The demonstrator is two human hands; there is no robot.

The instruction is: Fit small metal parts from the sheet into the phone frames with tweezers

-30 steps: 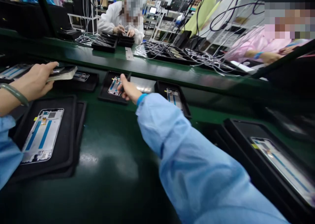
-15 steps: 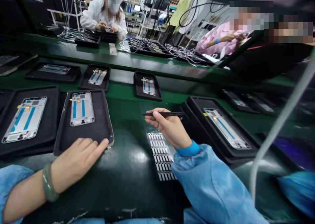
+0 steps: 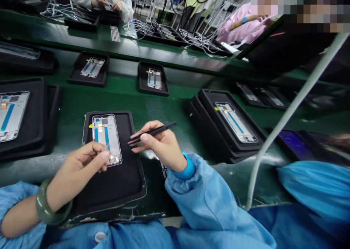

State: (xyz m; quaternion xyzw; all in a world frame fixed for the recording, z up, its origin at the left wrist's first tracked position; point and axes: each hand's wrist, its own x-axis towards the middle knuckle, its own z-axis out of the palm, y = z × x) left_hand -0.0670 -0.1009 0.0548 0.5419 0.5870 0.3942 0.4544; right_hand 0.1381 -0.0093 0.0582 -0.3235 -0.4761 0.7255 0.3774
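A black tray (image 3: 117,194) lies in front of me with a silver phone frame (image 3: 113,141) in it, marked by blue strips and a yellow tab. My left hand (image 3: 89,161) is over the frame's lower left, thumb and fingertips pinched together. Whatever is between those fingertips is too small to make out. Black tweezers (image 3: 153,132) rest in my right hand (image 3: 164,146), tips pointing left, just right of the frame and apart from it. Under my right wrist, a sheet of small white stickers (image 3: 164,170) is mostly hidden.
Stacked trays with phone frames stand at left (image 3: 35,117) and right (image 3: 202,128). Two smaller-looking trays (image 3: 104,79) (image 3: 140,86) sit farther back. A pale cable (image 3: 290,110) crosses the right side. Co-workers sit beyond the raised ledge (image 3: 164,55), and a blue sleeve (image 3: 314,190) is at right.
The tray with the phone frame has come closer to me and rightward. My left hand has left its edge and now pinches above the frame. My right hand brought the tweezers left, beside the frame.
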